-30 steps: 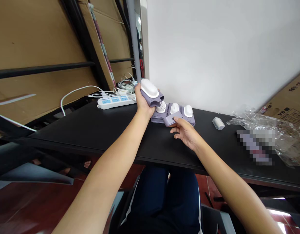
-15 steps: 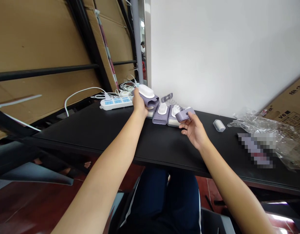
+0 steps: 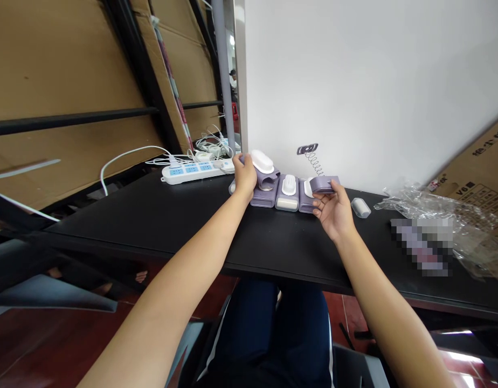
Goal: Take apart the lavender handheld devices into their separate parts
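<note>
My left hand is closed round a purple holder with a white oval top and an arched cut-out in its side, tilted above the row's left end. My right hand pinches a small purple shell between thumb and fingers, over the right end of the row. A thin coil spring rises behind that shell to a dark grey slotted plate in the air; its lower end is hidden. Between my hands stands a purple unit with a white front and ribbed white oval top, neighbours touching either side.
A white power strip with plugs and tangled white cables lies at the left. To the right are a small translucent white piece, crumpled clear plastic, a blurred-out item and a cardboard box. A white wall rises behind the black table.
Both hands have moved right with the purple pieces still held. The spring and its dark plate swung up and right. Another purple unit at the row's right end now shows.
</note>
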`<state>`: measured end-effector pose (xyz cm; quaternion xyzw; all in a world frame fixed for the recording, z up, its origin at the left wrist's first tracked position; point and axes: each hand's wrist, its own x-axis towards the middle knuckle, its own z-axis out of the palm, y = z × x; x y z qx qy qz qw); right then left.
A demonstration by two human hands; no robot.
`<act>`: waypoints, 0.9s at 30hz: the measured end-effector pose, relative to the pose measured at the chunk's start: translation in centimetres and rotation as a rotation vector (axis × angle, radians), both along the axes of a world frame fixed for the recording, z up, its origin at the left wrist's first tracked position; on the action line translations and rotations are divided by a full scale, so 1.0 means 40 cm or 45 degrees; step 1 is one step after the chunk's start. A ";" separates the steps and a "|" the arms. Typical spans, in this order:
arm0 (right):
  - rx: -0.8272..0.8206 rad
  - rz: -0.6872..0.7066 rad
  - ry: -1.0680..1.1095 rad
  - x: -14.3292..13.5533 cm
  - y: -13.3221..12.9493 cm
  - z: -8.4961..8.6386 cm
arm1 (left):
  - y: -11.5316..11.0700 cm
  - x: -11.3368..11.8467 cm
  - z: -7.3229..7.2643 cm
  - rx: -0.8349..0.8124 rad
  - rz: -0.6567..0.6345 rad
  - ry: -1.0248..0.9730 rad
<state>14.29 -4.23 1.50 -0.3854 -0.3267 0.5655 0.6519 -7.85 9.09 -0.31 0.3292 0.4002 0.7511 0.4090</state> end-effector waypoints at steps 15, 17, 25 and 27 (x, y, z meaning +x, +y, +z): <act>-0.011 0.048 -0.038 -0.011 0.002 -0.010 | -0.042 -0.010 0.016 -0.374 0.603 0.763; -0.010 0.052 -0.054 -0.014 0.001 -0.008 | -0.046 -0.007 0.021 -0.388 0.622 0.780; 0.058 0.138 -0.140 -0.024 -0.004 -0.007 | -0.070 0.021 0.033 -0.050 0.612 0.882; 0.094 0.198 -0.172 -0.027 -0.008 -0.006 | -0.079 0.029 0.031 0.158 0.562 0.917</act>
